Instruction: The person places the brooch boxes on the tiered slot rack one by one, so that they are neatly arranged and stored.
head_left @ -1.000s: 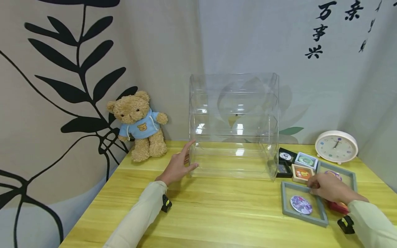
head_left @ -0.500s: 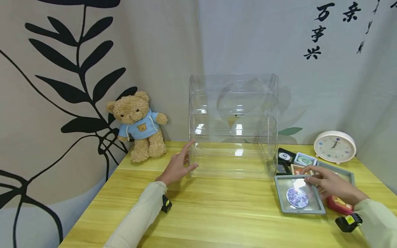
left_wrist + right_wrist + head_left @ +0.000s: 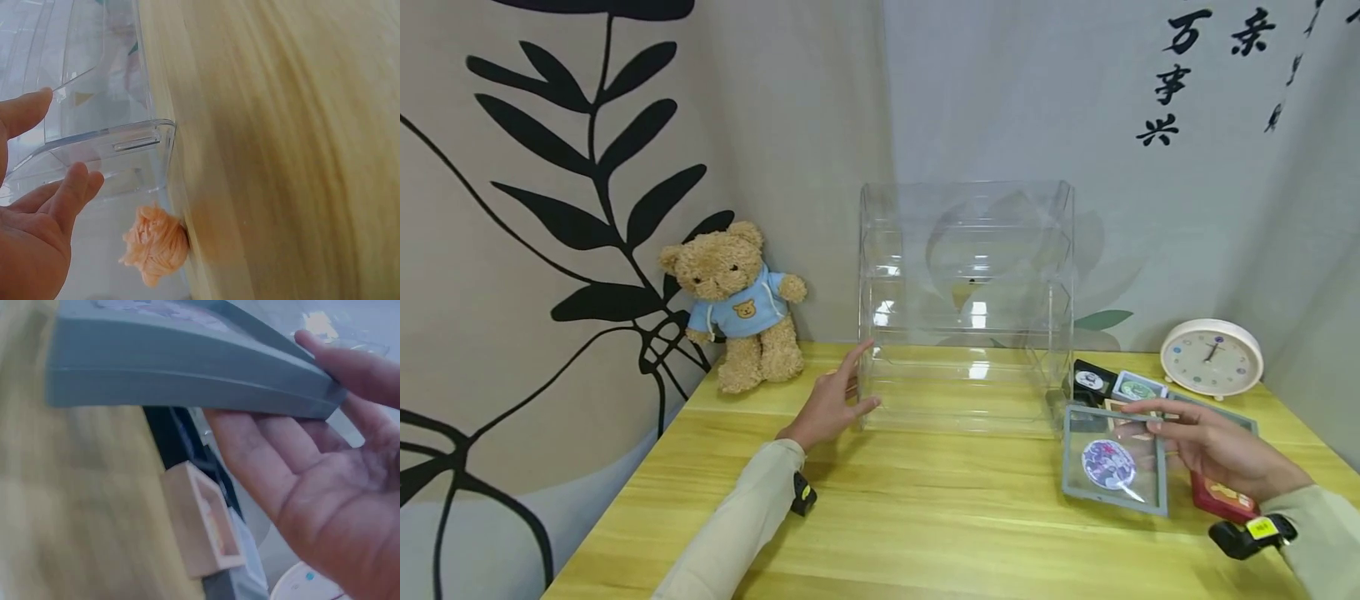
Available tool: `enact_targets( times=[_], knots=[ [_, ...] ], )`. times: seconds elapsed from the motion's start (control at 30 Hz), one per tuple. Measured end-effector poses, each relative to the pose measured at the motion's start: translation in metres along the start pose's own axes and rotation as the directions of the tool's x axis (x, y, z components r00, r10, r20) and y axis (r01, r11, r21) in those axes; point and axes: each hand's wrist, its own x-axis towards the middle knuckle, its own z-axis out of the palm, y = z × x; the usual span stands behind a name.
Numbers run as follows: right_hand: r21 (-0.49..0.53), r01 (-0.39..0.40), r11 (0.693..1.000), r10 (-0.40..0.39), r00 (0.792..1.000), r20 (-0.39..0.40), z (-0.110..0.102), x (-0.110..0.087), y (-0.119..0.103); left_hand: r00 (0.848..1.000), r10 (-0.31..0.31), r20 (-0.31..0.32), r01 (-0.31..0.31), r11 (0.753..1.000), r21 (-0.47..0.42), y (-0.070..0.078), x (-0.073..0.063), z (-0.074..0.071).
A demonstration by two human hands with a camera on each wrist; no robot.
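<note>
My right hand (image 3: pixel 1232 446) grips the right side of a grey square display frame (image 3: pixel 1115 503), thumb on one face and fingers on the other. Inside its see-through pane sits a round purple-and-white badge (image 3: pixel 1108 464). The frame (image 3: pixel 187 378) is tilted up above the table in the right wrist view. My left hand (image 3: pixel 827 408) has its fingers spread at the left side of a clear acrylic tiered rack (image 3: pixel 966 331). In the left wrist view, thumb and fingers lie on either side of the rack's side panel (image 3: pixel 109 133), near its lower corner.
Right of the rack lie a black frame (image 3: pixel 1093 381), a pale blue frame (image 3: pixel 1138 387) and a small red case (image 3: pixel 1221 498). A small wooden frame (image 3: pixel 187 525) sits among them. A round white clock (image 3: pixel 1212 358) stands behind; a teddy bear (image 3: pixel 737 304) sits at left.
My right hand has lifted the grey frame off the table and tilted it upright, shifting it slightly left. My left hand stays at the rack.
</note>
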Motion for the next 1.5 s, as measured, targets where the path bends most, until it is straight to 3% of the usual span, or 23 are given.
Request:
enact_targets(
  times=[0.23,0.4,0.5,0.7,1.1,1.37,1.5],
  knots=[
    [-0.141,-0.042,0.989,0.025,0.993,-0.119,0.015,0.011,-0.019,1.000,-0.006,-0.004,0.006,1.000,-0.002,0.001,0.001,-0.001],
    [-0.191,-0.019,0.981,-0.010,0.988,-0.151,0.027,0.025,-0.033,1.000,0.001,-0.011,-0.001,1.000,-0.004,0.000,0.001,0.001],
    [-0.290,0.009,0.957,-0.068,0.979,-0.193,0.034,0.037,-0.042,1.000,0.002,-0.014,-0.002,1.000,-0.008,0.000,0.000,0.002],
    [-0.465,-0.020,0.885,-0.124,0.953,-0.277,0.041,0.062,-0.064,1.000,-0.001,-0.021,0.000,0.999,-0.037,0.000,0.000,0.002],
    [-0.507,0.011,0.862,-0.175,0.945,-0.277,0.044,0.109,-0.112,0.999,-0.015,-0.042,0.015,1.000,0.005,0.005,0.002,0.002],
    [-0.503,0.027,0.864,-0.234,0.906,-0.353,0.055,0.139,-0.148,0.998,-0.027,-0.053,0.027,1.000,-0.003,0.007,0.002,0.001],
    [-0.486,0.048,0.873,-0.246,0.903,-0.353,0.059,0.152,-0.163,0.998,-0.020,-0.061,0.020,1.000,0.005,0.006,0.001,0.004]
  ],
)
